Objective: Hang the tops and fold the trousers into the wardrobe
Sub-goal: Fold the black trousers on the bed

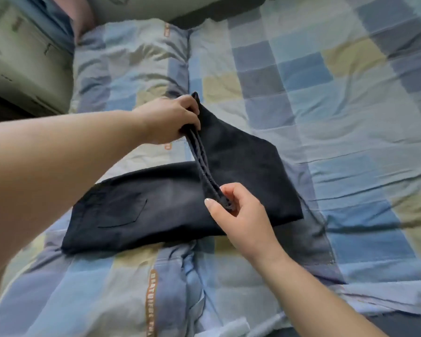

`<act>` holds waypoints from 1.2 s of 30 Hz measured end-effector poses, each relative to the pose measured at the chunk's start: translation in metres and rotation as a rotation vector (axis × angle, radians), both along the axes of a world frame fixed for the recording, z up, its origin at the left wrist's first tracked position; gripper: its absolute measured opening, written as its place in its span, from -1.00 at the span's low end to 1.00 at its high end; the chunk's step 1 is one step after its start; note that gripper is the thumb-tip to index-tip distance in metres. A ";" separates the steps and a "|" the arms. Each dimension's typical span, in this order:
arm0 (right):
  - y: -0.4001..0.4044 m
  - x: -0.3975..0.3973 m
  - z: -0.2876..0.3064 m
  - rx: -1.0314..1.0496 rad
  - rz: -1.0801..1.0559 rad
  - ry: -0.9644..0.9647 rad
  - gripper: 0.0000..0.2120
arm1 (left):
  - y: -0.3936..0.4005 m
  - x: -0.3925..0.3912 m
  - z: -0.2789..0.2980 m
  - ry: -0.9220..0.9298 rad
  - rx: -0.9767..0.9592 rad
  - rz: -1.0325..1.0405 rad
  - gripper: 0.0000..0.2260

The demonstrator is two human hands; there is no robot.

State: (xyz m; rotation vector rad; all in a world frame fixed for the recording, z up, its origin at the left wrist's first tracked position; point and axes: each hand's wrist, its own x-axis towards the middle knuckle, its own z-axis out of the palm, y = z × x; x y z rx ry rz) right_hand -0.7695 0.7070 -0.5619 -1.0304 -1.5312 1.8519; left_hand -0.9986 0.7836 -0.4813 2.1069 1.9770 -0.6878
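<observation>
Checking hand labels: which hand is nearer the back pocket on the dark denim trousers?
Right. The right hand pinches the raised hem end just right of the back pocket of the dark denim trousers; the left hand grips the hem's far end, well above it.

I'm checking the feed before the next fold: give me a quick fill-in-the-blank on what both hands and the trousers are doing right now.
1. Both hands grip the lifted hem end of the dark ____, the left hand at the far corner and the right hand at the near one.
2. The part with the back pocket lies flat on the checked ____.
3. The lifted end is held ____ the flat part, not resting on it.

Missing words: trousers; bedcover; above
</observation>
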 end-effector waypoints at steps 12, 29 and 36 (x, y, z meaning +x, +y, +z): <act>-0.185 -0.249 0.033 0.313 0.334 -0.271 -0.83 | -0.234 -0.249 0.016 0.235 0.049 0.009 -0.54; -0.198 -0.325 -0.073 0.314 0.658 -0.504 -0.52 | -0.314 -0.313 -0.130 0.270 -0.175 0.635 -0.43; -0.101 -0.251 -0.116 0.568 0.428 -0.858 -0.55 | -0.247 -0.192 -0.187 -0.222 0.149 0.593 -0.56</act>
